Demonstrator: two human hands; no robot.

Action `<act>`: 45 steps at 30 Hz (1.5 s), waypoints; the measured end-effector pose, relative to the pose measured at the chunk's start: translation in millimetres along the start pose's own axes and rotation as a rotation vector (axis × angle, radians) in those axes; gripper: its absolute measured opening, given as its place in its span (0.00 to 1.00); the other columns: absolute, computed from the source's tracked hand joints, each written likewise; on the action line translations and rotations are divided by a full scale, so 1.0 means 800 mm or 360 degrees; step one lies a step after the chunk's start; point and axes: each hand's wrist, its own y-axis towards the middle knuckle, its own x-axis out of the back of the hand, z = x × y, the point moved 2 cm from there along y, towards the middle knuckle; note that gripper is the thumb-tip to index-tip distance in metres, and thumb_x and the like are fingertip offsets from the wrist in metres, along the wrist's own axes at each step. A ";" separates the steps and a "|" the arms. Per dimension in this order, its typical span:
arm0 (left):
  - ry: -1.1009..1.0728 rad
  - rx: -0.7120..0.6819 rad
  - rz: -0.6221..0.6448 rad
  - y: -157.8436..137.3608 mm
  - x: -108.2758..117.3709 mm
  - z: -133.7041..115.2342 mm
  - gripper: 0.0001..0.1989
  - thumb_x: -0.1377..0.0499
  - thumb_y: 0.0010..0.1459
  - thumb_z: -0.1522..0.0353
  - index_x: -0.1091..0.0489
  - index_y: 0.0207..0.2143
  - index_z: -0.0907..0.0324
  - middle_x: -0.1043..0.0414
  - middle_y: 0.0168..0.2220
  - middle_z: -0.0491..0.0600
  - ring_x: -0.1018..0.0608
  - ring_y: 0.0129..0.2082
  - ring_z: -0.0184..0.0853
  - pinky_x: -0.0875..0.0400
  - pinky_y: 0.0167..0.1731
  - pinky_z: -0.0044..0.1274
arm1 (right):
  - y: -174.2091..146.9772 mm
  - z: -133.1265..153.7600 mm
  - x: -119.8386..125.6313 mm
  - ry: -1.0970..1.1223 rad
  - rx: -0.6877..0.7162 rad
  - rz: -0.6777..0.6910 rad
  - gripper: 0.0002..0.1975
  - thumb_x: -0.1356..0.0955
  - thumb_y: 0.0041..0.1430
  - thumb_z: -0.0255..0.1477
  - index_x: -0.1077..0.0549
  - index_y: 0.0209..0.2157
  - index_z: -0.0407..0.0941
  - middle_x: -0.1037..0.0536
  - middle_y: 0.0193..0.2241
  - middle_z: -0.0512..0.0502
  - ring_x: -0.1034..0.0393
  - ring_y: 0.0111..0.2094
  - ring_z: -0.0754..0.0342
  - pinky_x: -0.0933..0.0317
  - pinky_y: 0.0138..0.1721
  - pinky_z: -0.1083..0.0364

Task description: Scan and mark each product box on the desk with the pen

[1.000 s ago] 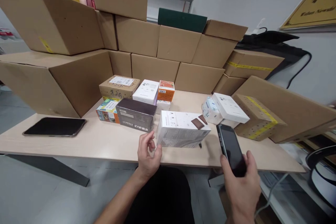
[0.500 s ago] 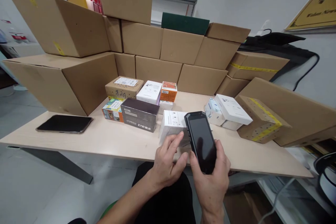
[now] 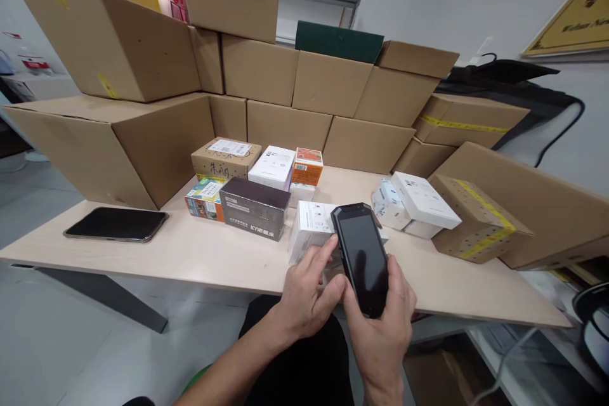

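My right hand (image 3: 380,323) grips a black rugged smartphone (image 3: 362,254) by its lower half, thumb on the left edge and fingers on the right. The phone is tilted up and its screen is dark, with a reflection in it. Beside its left edge is my left hand (image 3: 309,295), holding nothing. Its fingers are stretched out, the index fingertip at the phone's side edge; whether it presses there I cannot tell. A white printed box (image 3: 311,219) stands on the table behind both hands, partly covered by the phone.
On the pale table (image 3: 252,269), a dark box (image 3: 254,206) stands among several small cartons. At the left lies another smartphone (image 3: 117,224). White boxes (image 3: 423,200) and a yellow-taped carton (image 3: 478,219) sit at the right. Large cardboard boxes (image 3: 288,124) line the back.
My left hand has moved slightly up and right, so its index fingertip now meets the phone's left edge. The phone has shifted a little to the left.
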 end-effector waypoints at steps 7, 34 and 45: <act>-0.0015 -0.0003 0.0007 0.003 0.002 -0.005 0.31 0.49 0.68 0.58 0.52 0.70 0.53 0.30 0.43 0.50 0.31 0.28 0.30 0.29 0.32 0.25 | 0.002 -0.003 0.002 0.0000 0.0111 -0.0041 0.39 0.27 0.58 0.35 0.43 0.67 0.41 0.31 0.58 0.28 0.35 0.58 0.36 0.36 0.54 0.35; 0.0326 -0.0077 -0.0694 -0.018 0.034 0.057 0.25 0.48 0.66 0.67 0.43 0.65 0.54 0.37 0.49 0.55 0.31 0.39 0.34 0.29 0.39 0.29 | 0.005 -0.121 0.030 -0.0533 -0.0493 -0.0215 0.43 0.26 0.52 0.45 0.36 0.64 0.36 0.26 0.54 0.25 0.30 0.52 0.26 0.39 0.52 0.30; 0.0295 0.0043 -0.0438 -0.021 0.026 0.066 0.26 0.48 0.67 0.67 0.47 0.66 0.54 0.37 0.56 0.58 0.30 0.52 0.41 0.29 0.48 0.35 | -0.014 -0.195 0.015 -0.0881 -0.0678 0.0265 0.41 0.36 0.57 0.51 0.35 0.63 0.36 0.25 0.47 0.23 0.29 0.43 0.27 0.38 0.42 0.31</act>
